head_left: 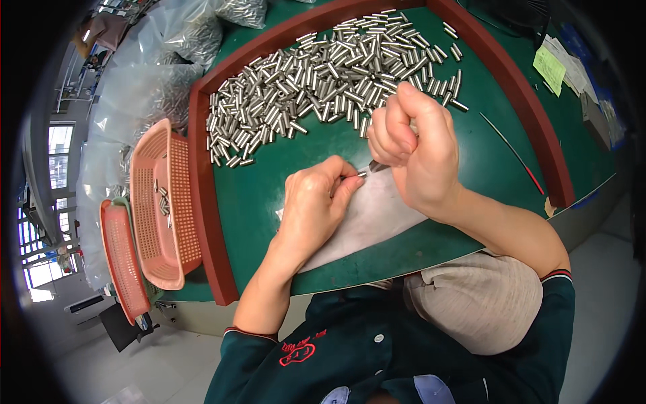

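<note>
My left hand [315, 205] pinches a small shiny metal pin [362, 174] between thumb and fingertips, low over the green table. My right hand [420, 145] is closed in a fist around a slim tool with a dark metal tip [378, 165]. That tip points at the pin's end; whether they touch I cannot tell. Most of the tool is hidden in the fist, so its kind does not show. Beneath both hands lies a white cloth or sheet [377, 222]. Beyond them spreads a large heap of similar metal pins [303, 84].
A dark red wooden rim [208, 202] borders the green tabletop [259, 209]. Left of it stand a pink basket [180, 222] with a few pins and another pink basket [124, 262]. Bags of pins [178, 87] lie beyond. A thin red-handled rod [518, 161] rests at right, near papers [550, 69].
</note>
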`<state>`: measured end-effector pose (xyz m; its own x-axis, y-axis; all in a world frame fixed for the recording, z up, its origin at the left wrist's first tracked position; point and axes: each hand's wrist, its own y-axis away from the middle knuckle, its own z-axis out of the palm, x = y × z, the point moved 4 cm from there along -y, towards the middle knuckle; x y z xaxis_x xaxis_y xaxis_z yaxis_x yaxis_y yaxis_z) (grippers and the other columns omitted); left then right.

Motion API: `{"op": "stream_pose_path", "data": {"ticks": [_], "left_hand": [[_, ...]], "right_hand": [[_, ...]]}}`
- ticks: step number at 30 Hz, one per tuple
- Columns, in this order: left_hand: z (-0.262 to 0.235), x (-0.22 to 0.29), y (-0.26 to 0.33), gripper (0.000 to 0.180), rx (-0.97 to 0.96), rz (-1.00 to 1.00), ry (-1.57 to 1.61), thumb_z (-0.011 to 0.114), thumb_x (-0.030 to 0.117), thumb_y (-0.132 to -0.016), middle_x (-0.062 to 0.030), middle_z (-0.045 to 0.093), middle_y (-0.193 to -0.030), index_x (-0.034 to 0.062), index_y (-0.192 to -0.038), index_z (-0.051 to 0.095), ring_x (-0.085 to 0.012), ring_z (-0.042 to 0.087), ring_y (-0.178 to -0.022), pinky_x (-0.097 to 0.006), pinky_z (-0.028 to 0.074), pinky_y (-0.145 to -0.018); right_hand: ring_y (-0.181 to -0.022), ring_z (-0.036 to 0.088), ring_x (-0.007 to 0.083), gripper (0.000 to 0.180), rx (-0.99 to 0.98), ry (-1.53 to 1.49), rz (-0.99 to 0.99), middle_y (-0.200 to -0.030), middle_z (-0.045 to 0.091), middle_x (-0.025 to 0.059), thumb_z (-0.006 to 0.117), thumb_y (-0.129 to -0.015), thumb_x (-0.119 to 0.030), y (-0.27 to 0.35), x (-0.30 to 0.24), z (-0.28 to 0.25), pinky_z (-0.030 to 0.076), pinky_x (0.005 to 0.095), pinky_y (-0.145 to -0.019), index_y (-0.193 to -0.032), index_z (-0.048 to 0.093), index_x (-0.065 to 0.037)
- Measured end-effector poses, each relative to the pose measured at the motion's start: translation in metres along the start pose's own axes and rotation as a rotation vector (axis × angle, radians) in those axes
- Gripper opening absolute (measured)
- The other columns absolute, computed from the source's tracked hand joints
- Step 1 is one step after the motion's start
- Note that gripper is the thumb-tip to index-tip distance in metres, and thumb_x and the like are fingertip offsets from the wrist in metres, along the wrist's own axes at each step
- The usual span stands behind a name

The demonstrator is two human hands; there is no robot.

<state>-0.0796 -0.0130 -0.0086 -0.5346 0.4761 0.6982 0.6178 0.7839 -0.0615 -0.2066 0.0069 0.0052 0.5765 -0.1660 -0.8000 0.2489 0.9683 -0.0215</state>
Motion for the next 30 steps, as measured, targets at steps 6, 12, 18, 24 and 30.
{"op": "stream_pose_path", "data": {"ticks": [6,12,18,24,30], "left_hand": [[0.004,-0.003,-0.002,0.008,-0.014,0.006,0.005,0.063,0.004,-0.07,-0.0132,0.052,-0.054,0.0001,-0.071,0.056,-0.0257,0.051,-0.046,-0.033,0.039,-0.046],[0.004,-0.003,-0.002,0.008,-0.014,0.003,0.004,0.063,0.004,-0.07,-0.0134,0.052,-0.054,0.0,-0.071,0.056,-0.0256,0.051,-0.046,-0.033,0.039,-0.045],[0.004,-0.003,-0.001,0.008,0.008,0.015,0.014,0.063,0.003,-0.069,-0.0135,0.052,-0.054,-0.0006,-0.07,0.055,-0.0255,0.051,-0.046,-0.033,0.039,-0.045],[0.006,-0.005,-0.001,0.008,0.001,-0.011,0.053,0.063,0.001,-0.068,-0.0136,0.052,-0.054,-0.001,-0.068,0.055,-0.0256,0.05,-0.046,-0.033,0.039,-0.045],[0.006,-0.005,-0.001,0.008,0.01,0.014,0.056,0.062,0.0,-0.068,-0.014,0.052,-0.054,-0.0011,-0.068,0.055,-0.0264,0.05,-0.046,-0.033,0.038,-0.044]], "right_hand": [[-0.041,0.018,0.0078,0.042,0.016,0.011,0.032,-0.044,0.025,-0.0022,0.029,-0.089,-0.025,-0.001,0.008,-0.004,0.018,0.0238,-0.04,-0.05,0.025,-0.013],[-0.041,0.017,0.0077,0.042,0.018,-0.013,0.046,-0.043,0.025,-0.0024,0.029,-0.089,-0.026,0.0,0.009,-0.005,0.018,0.0237,-0.041,-0.05,0.025,-0.013],[-0.041,0.018,0.0078,0.042,0.012,-0.003,0.026,-0.043,0.025,-0.0024,0.029,-0.089,-0.026,0.0,0.01,-0.004,0.018,0.0238,-0.041,-0.049,0.026,-0.013],[-0.043,0.026,0.0054,0.041,0.0,0.021,0.014,-0.046,0.03,-0.0027,0.038,-0.086,-0.022,0.002,0.012,-0.003,0.021,0.023,-0.041,-0.049,0.029,-0.008],[-0.041,0.018,0.0081,0.043,0.003,0.121,-0.01,-0.043,0.025,-0.0018,0.029,-0.09,-0.025,0.002,0.012,0.0,0.018,0.024,-0.041,-0.049,0.026,-0.012]]}}
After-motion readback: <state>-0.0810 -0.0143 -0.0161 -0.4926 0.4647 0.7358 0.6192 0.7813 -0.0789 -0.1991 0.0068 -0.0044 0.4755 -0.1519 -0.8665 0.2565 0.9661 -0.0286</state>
